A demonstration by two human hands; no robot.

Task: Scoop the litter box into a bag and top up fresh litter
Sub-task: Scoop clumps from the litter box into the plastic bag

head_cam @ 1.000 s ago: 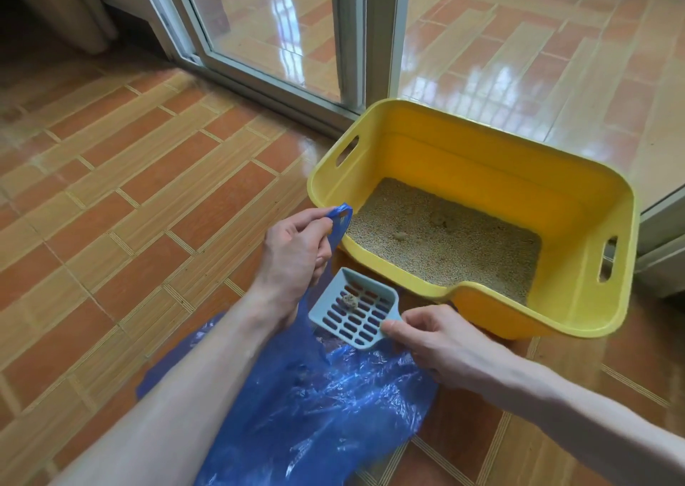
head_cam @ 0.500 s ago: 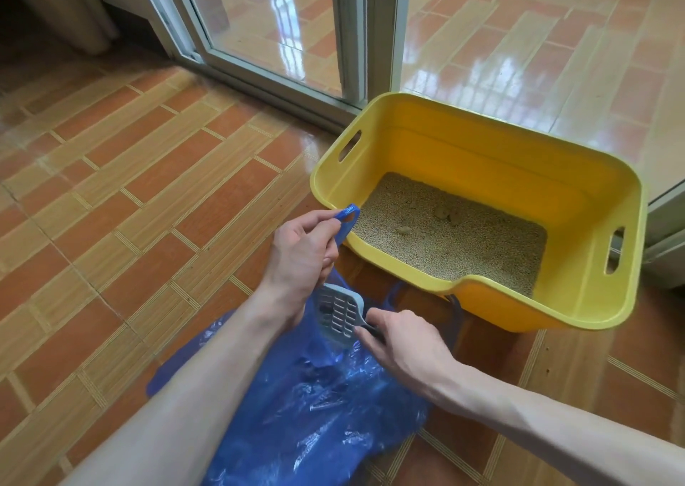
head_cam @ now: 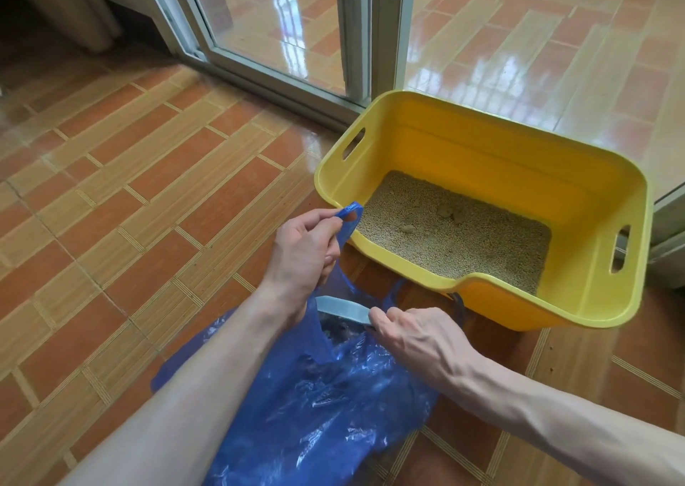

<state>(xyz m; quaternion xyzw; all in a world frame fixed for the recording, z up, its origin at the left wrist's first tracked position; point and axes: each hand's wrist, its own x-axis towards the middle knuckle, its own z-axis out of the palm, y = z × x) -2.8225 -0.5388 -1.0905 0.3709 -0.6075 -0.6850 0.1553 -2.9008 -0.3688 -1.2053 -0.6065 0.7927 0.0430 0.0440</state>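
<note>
- We see the yellow litter box [head_cam: 493, 185] standing on the tiled floor [head_cam: 122, 203], just beside the sliding glass door [head_cam: 281, 29], its near wall dipping to a low lip.
- Tan litter [head_cam: 456, 241] covers its bottom, with a few darker clumps near the middle.
- Just in front of the box lies the blue plastic bag [head_cam: 318, 400], crumpled on the floor with its mouth pulled upward.
- Our left hand [head_cam: 300, 259] pinches one bag handle [head_cam: 348, 214] between thumb and fingertips, lifting it close to the box's near left corner.
- Our right hand [head_cam: 419, 341] grips the pale blue scoop [head_cam: 343, 309], fingers curled round its handle; the scoop sits tipped inside the bag's mouth.
- We cannot tell what the dark matter under the scoop is.
</note>
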